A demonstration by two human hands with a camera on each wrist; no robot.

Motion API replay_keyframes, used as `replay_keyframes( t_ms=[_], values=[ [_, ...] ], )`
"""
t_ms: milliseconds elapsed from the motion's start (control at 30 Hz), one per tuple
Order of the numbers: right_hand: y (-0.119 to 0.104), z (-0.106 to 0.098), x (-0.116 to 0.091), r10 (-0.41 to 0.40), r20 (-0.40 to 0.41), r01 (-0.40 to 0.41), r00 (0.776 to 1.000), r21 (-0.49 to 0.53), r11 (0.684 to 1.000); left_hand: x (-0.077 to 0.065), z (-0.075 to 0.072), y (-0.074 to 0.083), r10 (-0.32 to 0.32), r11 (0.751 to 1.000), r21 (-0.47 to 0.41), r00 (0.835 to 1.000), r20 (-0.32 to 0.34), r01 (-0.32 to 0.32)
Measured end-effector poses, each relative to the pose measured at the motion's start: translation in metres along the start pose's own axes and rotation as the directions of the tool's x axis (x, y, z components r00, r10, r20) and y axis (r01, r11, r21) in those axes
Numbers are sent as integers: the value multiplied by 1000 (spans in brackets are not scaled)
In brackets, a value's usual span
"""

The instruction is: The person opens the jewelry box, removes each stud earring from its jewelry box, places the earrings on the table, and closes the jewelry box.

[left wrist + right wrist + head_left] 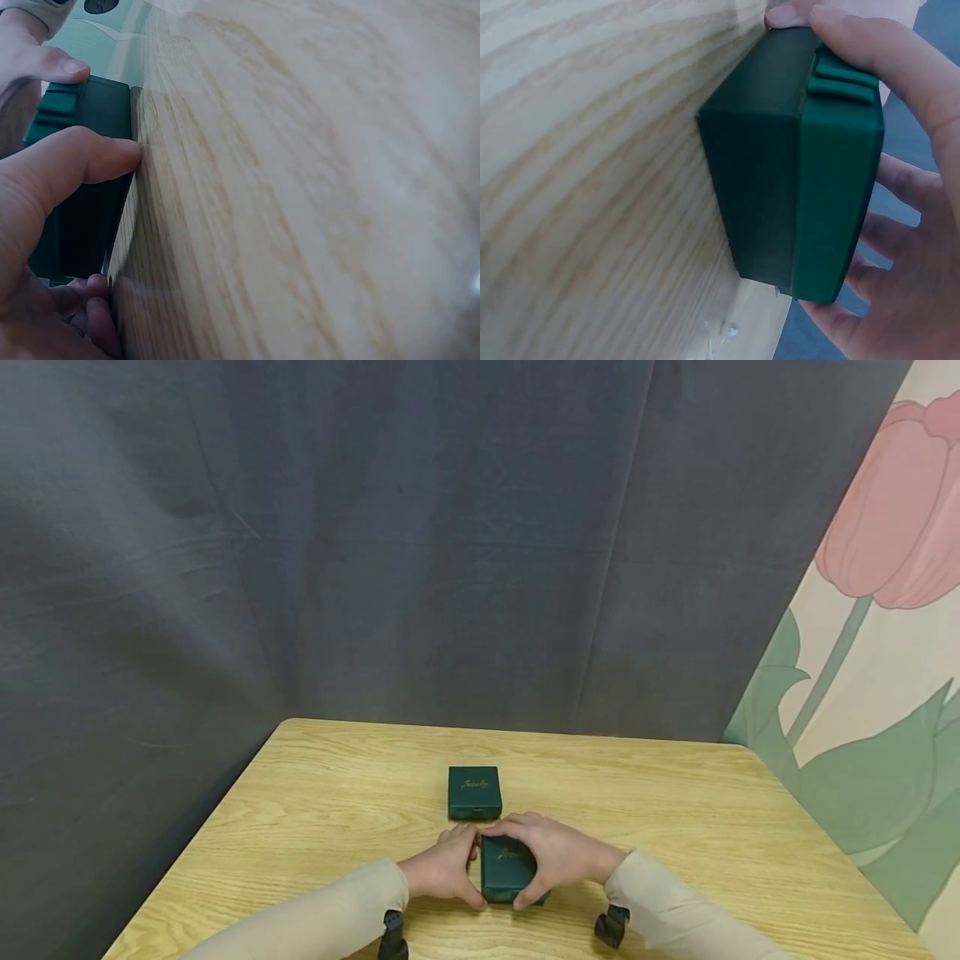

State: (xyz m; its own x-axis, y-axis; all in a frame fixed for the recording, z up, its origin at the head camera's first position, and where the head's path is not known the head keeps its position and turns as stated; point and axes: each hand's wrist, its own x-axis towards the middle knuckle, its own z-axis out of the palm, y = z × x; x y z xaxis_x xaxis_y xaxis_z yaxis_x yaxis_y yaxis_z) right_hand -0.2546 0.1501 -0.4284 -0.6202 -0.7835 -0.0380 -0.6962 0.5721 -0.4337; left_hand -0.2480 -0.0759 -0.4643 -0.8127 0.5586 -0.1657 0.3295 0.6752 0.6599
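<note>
A dark green jewelry box (497, 875) with gold lettering on its lid lies flat on the near part of the table, between both hands. On its left side, my left hand (446, 868) holds it with the thumb at the front corner and the fingers at the back. My right hand (566, 853) spans it from the right, thumb in front and fingers behind, covering part of the lid. In the right wrist view the box (840, 202) appears closed, with a ridged tab at its front. Just beyond it sits a second, similar green box (474, 789), untouched.
The light wood-grain table (360, 777) has rounded far corners. A dark blue-grey curtain (450, 568) hangs behind it. To the right is a wall (877, 727) painted with a pink tulip and green leaves.
</note>
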Motion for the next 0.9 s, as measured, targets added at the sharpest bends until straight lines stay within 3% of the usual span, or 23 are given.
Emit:
replay_keyframes(
  t_ms=[267,533,733,900],
  values=[
    [0,3,0,13,-4,-13,1000,5,1000,-2,-1,3,-8,1000,-4,1000,4,8],
    [1,4,1,20,42,-24,999,113,993,-3,-2,4,-16,1000,-20,1000,11,16],
    [6,5,2,-14,110,-10,994,214,977,-3,-2,5,-12,1000,-28,1000,7,12],
    [7,5,2,19,195,-69,981,253,965,-2,-2,5,-6,1000,-13,1000,0,6]
  ],
)
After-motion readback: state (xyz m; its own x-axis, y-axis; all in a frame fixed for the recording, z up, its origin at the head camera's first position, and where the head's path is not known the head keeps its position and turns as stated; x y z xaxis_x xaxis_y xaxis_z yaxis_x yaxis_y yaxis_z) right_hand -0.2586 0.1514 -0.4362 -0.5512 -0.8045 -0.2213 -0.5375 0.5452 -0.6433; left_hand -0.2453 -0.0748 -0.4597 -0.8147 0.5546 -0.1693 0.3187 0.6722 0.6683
